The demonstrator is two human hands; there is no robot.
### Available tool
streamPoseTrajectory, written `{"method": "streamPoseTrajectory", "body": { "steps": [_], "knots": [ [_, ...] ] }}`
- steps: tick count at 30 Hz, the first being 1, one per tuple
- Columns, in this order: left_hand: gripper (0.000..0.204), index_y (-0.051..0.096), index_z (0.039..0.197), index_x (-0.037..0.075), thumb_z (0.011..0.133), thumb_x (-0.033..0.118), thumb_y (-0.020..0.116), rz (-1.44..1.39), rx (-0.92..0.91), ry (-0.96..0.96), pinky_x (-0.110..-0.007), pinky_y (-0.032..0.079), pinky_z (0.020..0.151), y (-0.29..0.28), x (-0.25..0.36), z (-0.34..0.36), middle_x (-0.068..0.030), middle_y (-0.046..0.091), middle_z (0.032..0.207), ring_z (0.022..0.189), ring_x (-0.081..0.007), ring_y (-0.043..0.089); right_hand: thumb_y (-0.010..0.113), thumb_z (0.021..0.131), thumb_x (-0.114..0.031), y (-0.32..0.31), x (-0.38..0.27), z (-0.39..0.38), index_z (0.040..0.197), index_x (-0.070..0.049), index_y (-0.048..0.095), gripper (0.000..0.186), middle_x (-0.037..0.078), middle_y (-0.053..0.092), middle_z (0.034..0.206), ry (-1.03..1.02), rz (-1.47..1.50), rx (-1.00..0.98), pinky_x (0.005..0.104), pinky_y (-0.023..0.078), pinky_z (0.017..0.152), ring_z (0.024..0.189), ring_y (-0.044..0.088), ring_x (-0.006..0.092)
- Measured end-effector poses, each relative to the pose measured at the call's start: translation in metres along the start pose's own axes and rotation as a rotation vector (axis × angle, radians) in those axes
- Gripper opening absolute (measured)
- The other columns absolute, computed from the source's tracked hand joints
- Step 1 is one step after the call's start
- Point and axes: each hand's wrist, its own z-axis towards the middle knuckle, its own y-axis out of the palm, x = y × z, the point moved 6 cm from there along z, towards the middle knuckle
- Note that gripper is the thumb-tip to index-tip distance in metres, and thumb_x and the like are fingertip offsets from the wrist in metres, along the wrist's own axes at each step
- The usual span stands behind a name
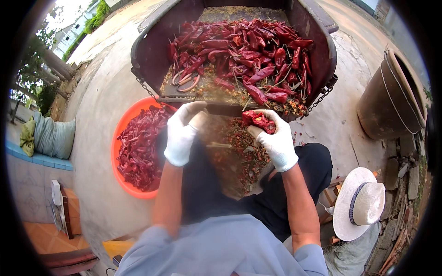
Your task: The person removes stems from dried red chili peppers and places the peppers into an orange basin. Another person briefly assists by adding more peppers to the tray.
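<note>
My right hand [277, 142], in a white glove, is closed around a small bunch of dried red chili peppers [259, 120], just in front of the cart's near edge. To its left, at about the same height, my gloved left hand [183, 131] is half curled, with thumb and fingers apart and no pepper visible in it. Its fingertips are slightly blurred. A heap of dried red chili peppers [244, 50] fills much of the dark cart bed [152, 53] ahead. Beside my left forearm, an orange basin [120, 181] holds many more peppers [142, 147].
Stems and leafy scraps [248, 161] litter the ground between my knees. A tall brown bucket [382, 99] stands at the right, with a pale brimmed hat [368, 202] nearer me. A filled sack [55, 138] rests on the left ledge. Chains [322, 101] hang from the cart's corners.
</note>
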Motion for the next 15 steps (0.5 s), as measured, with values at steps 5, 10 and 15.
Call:
{"method": "streamPoseTrajectory", "body": {
  "steps": [5,10,15],
  "knots": [
    [0.059,0.06,0.133,0.002,0.078,0.01,0.08,0.272,-0.263,0.211,-0.024,0.05,0.076,0.064,0.016,-0.021,-0.0065,0.063,0.121,0.095,-0.0125,0.062,0.072,0.081,-0.001,0.013,0.003,0.0,0.13,0.0,0.057,0.051,0.012,0.068,0.117,-0.179,-0.206,-0.127,0.0297,0.053,0.093,0.108,0.066,0.018],
    [0.041,0.067,0.117,0.001,0.078,0.003,0.08,0.283,-0.251,0.356,-0.027,0.052,0.081,0.067,0.012,-0.025,-0.0068,0.065,0.113,0.094,-0.0131,0.064,0.072,0.082,-0.004,0.018,0.001,-0.005,0.137,0.003,0.047,0.061,0.017,0.06,0.132,-0.204,-0.26,-0.198,0.0315,0.054,0.093,0.115,0.064,0.0227],
    [0.021,0.066,0.107,-0.002,0.086,-0.002,0.071,-0.107,-0.134,0.083,-0.027,0.052,0.085,0.056,-0.004,-0.029,-0.0058,0.066,0.106,0.095,-0.013,0.064,0.062,0.092,0.0,0.02,0.0,-0.01,0.142,0.002,0.042,0.053,0.013,0.062,0.128,0.044,0.182,-0.211,0.0297,0.057,0.083,0.092,0.068,0.0136]
  ]
}}
